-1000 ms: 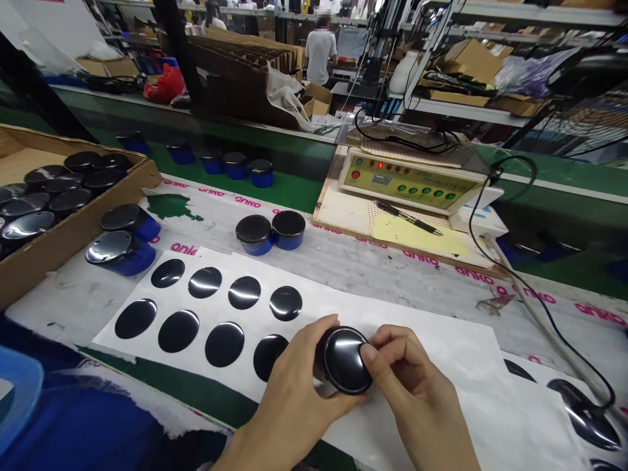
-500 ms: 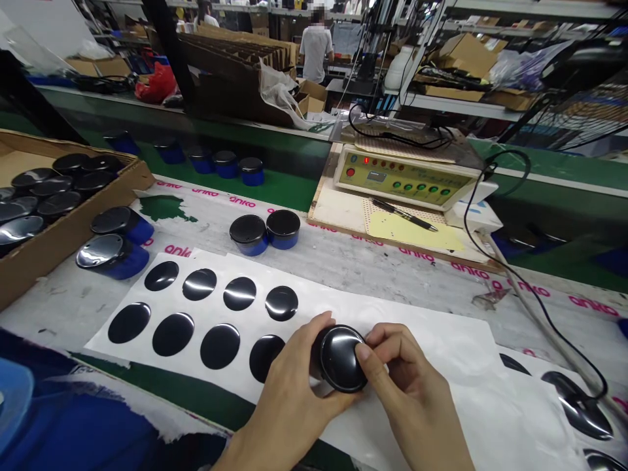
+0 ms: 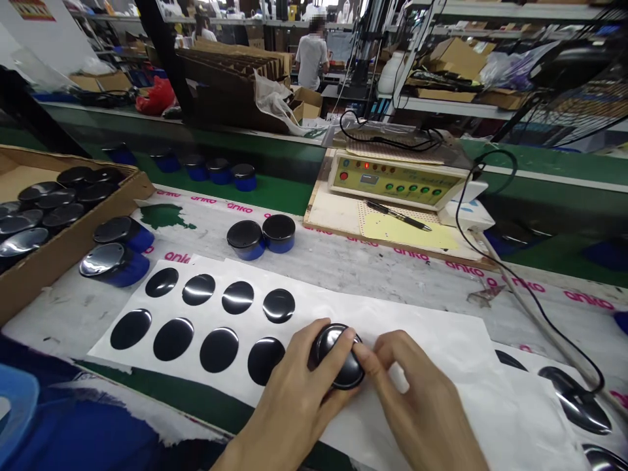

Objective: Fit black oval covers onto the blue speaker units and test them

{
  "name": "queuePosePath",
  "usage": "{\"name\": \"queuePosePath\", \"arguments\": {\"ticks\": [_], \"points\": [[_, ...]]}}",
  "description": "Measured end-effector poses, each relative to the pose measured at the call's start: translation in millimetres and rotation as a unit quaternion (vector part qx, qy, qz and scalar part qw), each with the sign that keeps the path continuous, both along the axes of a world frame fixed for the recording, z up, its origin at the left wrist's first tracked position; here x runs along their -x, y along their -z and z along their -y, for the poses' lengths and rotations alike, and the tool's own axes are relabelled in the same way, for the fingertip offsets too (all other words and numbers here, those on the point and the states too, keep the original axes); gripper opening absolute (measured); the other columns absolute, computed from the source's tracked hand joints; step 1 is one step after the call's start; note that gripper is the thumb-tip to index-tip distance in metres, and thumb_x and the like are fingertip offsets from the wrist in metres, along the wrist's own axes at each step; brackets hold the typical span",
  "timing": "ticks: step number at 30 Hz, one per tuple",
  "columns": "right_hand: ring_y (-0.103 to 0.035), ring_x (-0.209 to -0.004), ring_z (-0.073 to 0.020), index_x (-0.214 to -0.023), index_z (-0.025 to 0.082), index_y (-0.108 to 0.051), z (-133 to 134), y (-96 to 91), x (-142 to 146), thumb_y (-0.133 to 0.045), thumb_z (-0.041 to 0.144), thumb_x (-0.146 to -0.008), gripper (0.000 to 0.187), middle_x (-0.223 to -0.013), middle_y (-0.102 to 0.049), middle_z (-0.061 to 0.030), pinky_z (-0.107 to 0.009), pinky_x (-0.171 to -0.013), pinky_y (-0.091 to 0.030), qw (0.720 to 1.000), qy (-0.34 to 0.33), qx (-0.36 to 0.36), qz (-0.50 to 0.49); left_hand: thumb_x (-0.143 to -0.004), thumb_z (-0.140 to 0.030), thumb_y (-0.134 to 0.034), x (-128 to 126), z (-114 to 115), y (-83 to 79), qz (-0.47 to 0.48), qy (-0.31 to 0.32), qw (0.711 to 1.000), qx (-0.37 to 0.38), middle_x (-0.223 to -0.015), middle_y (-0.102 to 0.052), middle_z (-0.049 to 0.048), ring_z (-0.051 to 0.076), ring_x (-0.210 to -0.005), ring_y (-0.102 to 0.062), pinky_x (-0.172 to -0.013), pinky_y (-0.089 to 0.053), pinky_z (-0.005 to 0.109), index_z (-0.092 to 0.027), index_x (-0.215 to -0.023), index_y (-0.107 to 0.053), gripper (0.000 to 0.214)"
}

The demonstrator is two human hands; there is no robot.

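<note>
Black was the round cap [image 3: 350, 368] the left hand [image 3: 290, 397] held, likely to steady it. The right hand [image 3: 419, 383] touched it, grip unclear.

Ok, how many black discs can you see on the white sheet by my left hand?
8: four far-row discs and four near-row discs, the rightmost near one partly behind your left hand. Your hands could be hiding more.
</note>
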State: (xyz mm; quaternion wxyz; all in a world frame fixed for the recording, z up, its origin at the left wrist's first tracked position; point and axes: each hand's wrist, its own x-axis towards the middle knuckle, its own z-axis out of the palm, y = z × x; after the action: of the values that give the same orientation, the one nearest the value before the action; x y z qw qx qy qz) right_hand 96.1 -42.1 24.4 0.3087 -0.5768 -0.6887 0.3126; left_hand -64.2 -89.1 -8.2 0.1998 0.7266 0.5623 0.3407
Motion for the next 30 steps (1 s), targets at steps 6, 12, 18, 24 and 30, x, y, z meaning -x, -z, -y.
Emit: {"name": "queuePosePath", "arguments": {"ticks": [6, 12, 18, 24, 30], "points": [[-0.056, -0.057, -0.0148, -0.079, 0.025, -0.052, -18.7, -20.6, -34.7, -0.05, 0.039, -0.092, 0.019, -0.071, -0.058, 0.0004, -0.024, -0.047, -0.044, 0.974, -0.131, -0.13, 0.129, -0.093, -0.026, -0.047, 23.6, -57.1, -53.8, -0.057, 0.033, 0.998, -0.023, -0.14, -0.032, 0.0109, 0.03, -0.124, -0.048, -0.098, -0.047, 0.042, -0.036, -0.138, -0.042, 0.047], [-0.063, -0.078, -0.0208, -0.093, 0.019, -0.06, -19.9, -17.7, 9.7, -0.07, 0.021, -0.079, 0.017, -0.086, -0.065, -0.0033, -0.029, -0.07, -0.052, 0.859, -0.414, -0.218, 0.205, -0.091, -0.039, -0.053, 76.5, -220.0, -110.5, -0.125, -0.108, 0.986, -0.018, -0.132, -0.045, 0.0095, 0.026, -0.109, -0.058, -0.096, -0.045, 0.046, -0.015, -0.13, -0.049, 0.046], [-0.058, -0.091, -0.0206, -0.111, 0.009, -0.059, -31.0, -1.2, 60.6, -0.067, 0.024, -0.084, 0.032, -0.105, -0.065, -0.0082, -0.027, -0.077, -0.049, 0.813, -0.502, -0.244, 0.167, -0.095, -0.039, -0.045, 101.2, -254.8, -102.8, -0.15, -0.097, 0.984, 0.023, -0.129, -0.048, 0.0096, 0.018, -0.102, -0.06, -0.094, -0.047, 0.038, -0.007, -0.125, -0.05, 0.044], [-0.055, -0.097, -0.0229, -0.109, 0.01, -0.058, -46.3, -9.4, 79.5, -0.056, 0.01, -0.086, 0.023, -0.115, -0.058, -0.0116, -0.032, -0.082, -0.048, 0.78, -0.576, -0.153, 0.191, -0.071, -0.03, -0.077, 109.5, -206.0, -96.2, -0.201, -0.001, 0.974, 0.106, -0.101, -0.067, 0.004, 0.025, -0.099, -0.062, -0.097, -0.042, 0.048, -0.02, -0.107, -0.065, 0.039], [-0.057, -0.096, -0.0257, -0.117, 0.011, -0.053, -47.7, -15.8, 89.9, -0.062, 0.013, -0.079, 0.039, -0.115, -0.055, -0.0134, -0.037, -0.079, -0.049, 0.768, -0.597, -0.09, 0.211, -0.08, -0.027, -0.063, 85.6, -97.1, -96.2, -0.132, -0.106, 0.986, 0.004, -0.121, -0.054, 0.0049, 0.023, -0.111, -0.054, -0.099, -0.04, 0.036, -0.03, -0.136, -0.043, 0.06]]}}
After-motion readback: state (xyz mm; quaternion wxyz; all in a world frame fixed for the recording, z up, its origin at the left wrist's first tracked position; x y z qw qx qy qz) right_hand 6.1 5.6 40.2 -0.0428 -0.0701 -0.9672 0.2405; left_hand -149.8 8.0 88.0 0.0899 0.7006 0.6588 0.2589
